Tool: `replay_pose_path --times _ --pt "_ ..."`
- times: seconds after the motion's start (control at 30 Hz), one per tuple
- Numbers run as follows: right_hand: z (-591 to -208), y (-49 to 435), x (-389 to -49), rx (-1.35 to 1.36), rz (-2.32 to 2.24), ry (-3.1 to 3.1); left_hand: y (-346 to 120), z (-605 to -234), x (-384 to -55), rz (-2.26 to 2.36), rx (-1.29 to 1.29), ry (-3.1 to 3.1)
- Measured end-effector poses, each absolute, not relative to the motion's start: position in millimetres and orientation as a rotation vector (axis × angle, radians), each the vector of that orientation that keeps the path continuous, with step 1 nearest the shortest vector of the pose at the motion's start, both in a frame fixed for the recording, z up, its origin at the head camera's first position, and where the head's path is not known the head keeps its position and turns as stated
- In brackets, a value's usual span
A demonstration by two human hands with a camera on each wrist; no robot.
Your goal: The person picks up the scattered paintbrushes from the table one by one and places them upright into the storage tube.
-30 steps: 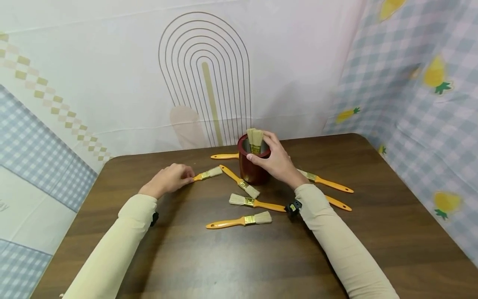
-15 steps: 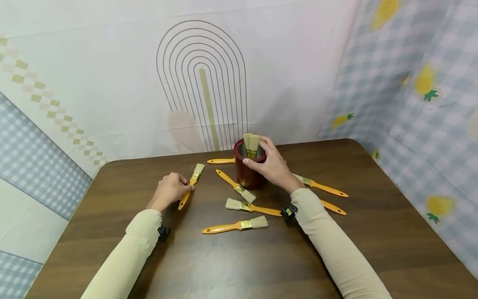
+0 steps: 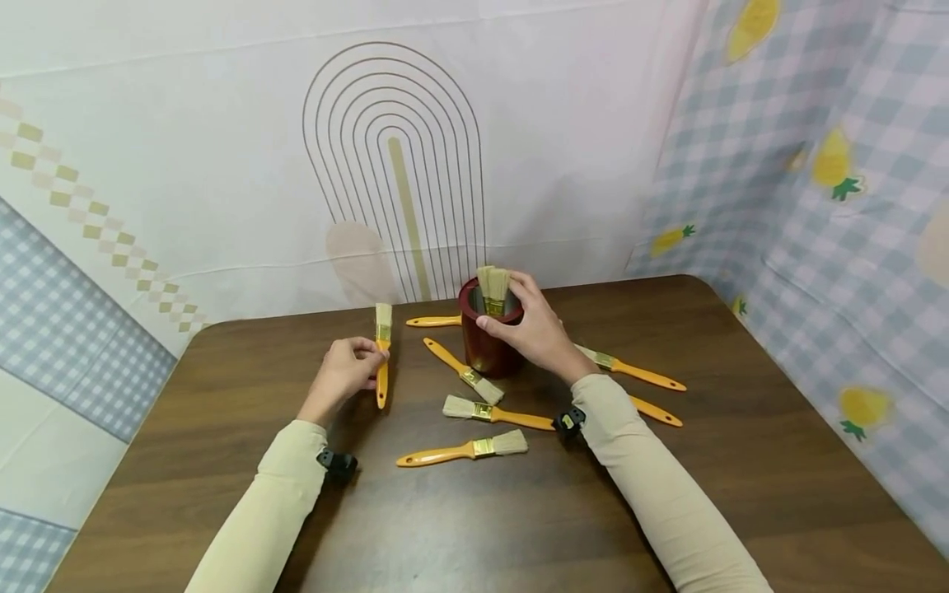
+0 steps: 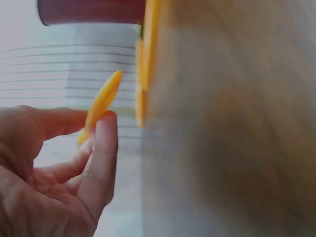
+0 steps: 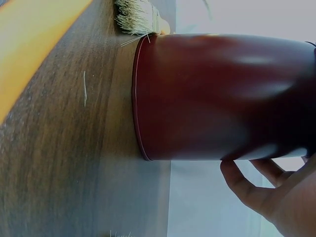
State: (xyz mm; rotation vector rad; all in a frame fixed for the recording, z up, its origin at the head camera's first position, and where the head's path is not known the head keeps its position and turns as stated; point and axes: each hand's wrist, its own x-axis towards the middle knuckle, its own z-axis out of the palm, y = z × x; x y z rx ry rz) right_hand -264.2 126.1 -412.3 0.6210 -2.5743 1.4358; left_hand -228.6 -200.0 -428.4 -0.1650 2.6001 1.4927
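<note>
My left hand point(image 3: 343, 372) pinches a paintbrush point(image 3: 382, 385) with an orange handle, its pale bristles pointing up and away. In the left wrist view, the thumb and fingers of that hand point(image 4: 74, 173) close on the orange handle point(image 4: 102, 101). A dark red cup point(image 3: 485, 350) stands upright at the back, holding at least two brushes point(image 3: 493, 288) bristles up. My right hand point(image 3: 544, 336) holds this cup near its rim, thumb at the front and fingers on the far right side. In the right wrist view, fingertips touch the cup's wall point(image 5: 222, 94).
Several paintbrushes lie on the brown table point(image 3: 460, 527): one point(image 3: 463, 370) in front of the cup, another point(image 3: 498, 413) beyond the nearest brush point(image 3: 463, 451). One point(image 3: 433, 321) lies partly behind the cup, and two, including this brush point(image 3: 633, 371), lie by the right forearm.
My left hand has drawn the brush from pointing right to upright, bristles away, and raised it slightly. The right hand stays on the cup. The head view has shifted slightly.
</note>
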Motion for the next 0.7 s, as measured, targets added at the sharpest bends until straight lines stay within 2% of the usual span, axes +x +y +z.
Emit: replay_pose_path --times 0.33,0.7 --pt "-412 125 -264 0.610 1.426 -2.581 -187 -376 -227 1.984 -0.069 2.525" --pt "-412 126 -264 0.604 1.432 -2.587 -159 -331 -236 2.277 0.070 2.450"
